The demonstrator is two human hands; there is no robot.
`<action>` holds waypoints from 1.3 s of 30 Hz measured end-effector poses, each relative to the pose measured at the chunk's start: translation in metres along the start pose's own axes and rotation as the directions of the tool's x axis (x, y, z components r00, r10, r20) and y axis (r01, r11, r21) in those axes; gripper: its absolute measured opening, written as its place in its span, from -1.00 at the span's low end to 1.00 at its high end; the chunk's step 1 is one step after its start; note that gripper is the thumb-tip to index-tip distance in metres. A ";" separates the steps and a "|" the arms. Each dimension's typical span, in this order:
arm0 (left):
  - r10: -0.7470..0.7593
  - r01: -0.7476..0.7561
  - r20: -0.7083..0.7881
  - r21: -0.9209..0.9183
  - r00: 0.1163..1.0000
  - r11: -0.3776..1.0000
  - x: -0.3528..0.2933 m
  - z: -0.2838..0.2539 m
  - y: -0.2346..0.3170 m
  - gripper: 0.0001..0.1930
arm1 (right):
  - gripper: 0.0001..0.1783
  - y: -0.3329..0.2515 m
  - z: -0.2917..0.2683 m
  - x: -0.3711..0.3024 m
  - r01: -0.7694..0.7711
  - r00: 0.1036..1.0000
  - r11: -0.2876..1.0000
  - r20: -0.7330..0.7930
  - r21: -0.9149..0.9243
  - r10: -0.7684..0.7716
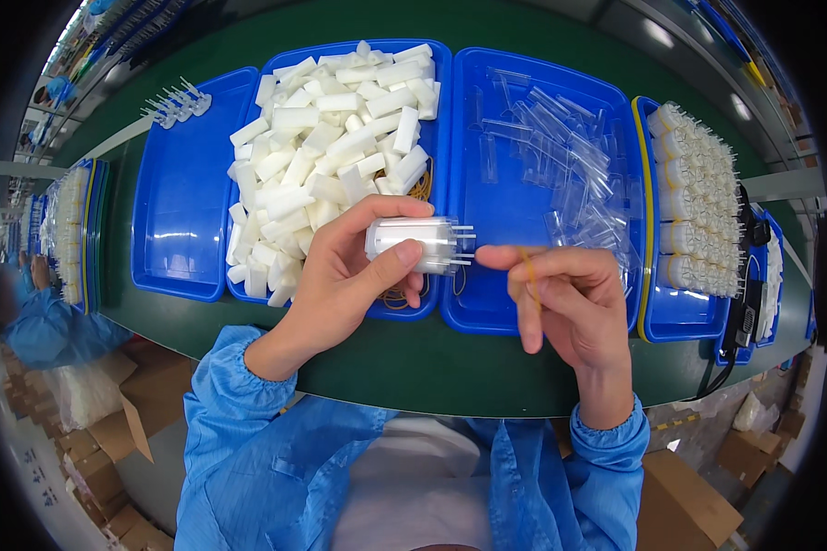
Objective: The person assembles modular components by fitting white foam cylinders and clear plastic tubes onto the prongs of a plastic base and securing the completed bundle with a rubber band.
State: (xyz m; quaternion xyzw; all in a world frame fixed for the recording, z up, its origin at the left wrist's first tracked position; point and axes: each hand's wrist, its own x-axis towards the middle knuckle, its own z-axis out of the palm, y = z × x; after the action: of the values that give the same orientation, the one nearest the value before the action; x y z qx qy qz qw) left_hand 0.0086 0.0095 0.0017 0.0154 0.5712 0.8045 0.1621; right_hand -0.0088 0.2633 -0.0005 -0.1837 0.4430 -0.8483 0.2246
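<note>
My left hand grips a bundle of white plastic pieces in clear sleeves, held sideways above the front edge of the middle blue tray. My right hand pinches a thin yellow rubber band just right of the bundle's clear tips. The middle tray is heaped with several white rectangular pieces, with more rubber bands lying among them. A blue tray to the right holds several clear plastic sleeves.
A mostly bare blue tray sits at the left, a small finished bundle behind it. At the right, a tray holds rows of finished bundles. The green belt runs along the front. Another person in blue works at far left; cardboard boxes stand below.
</note>
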 end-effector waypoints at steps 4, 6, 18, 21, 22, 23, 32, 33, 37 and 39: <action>-0.008 0.008 -0.003 -0.036 1.000 0.999 0.001 0.000 -0.001 -0.66 | -0.60 -0.012 0.013 0.000 -0.107 0.983 0.975 -0.167 -0.192 0.075; -0.007 0.006 -0.010 -0.038 1.000 0.999 0.000 0.002 -0.001 -0.66 | -0.43 -0.007 0.019 0.003 0.077 0.985 0.766 -0.071 -0.638 -0.158; -0.062 0.102 0.236 -0.163 0.970 0.981 -0.003 0.007 -0.014 -0.69 | -0.21 0.007 0.032 0.007 0.125 0.986 0.397 0.070 -0.909 -0.149; -0.007 0.022 0.271 -0.052 0.963 0.998 -0.001 0.003 -0.021 -0.67 | -0.26 0.012 0.035 0.004 0.105 0.989 0.486 0.037 -0.868 -0.146; -0.006 0.021 0.271 -0.053 0.962 0.998 -0.001 0.004 -0.022 -0.67 | -0.29 0.012 0.037 0.003 0.046 0.990 0.564 -0.036 -0.825 -0.134; 0.003 0.024 0.245 -0.105 0.970 0.994 -0.001 0.006 -0.022 -0.67 | -0.29 0.015 0.037 0.001 0.047 0.990 0.563 -0.035 -0.825 -0.134; -0.014 0.071 0.159 -0.357 0.987 0.932 -0.002 0.002 -0.009 -0.54 | -0.59 0.016 0.036 0.001 0.020 0.979 0.768 -0.142 -0.640 -0.144; -0.009 0.065 0.158 -0.355 0.987 0.932 -0.004 0.004 -0.006 -0.54 | -0.66 0.015 0.039 0.001 -0.025 0.974 0.827 -0.202 -0.561 -0.107; -0.020 0.036 0.058 -0.296 0.998 0.955 0.001 0.010 -0.002 -0.55 | -0.79 0.019 0.039 -0.001 -0.080 0.942 0.905 -0.329 -0.417 -0.068; -0.013 0.021 0.026 -0.346 1.000 0.938 0.002 0.011 -0.004 -0.59 | -0.80 0.015 0.034 0.000 -0.099 0.976 0.842 -0.218 -0.531 -0.022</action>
State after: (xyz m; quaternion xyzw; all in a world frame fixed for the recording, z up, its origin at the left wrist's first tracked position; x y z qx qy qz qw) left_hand 0.0096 0.0215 0.0011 -0.0089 0.4190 0.8907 0.1760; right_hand 0.0121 0.2329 0.0055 -0.1373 0.6886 -0.6998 0.1316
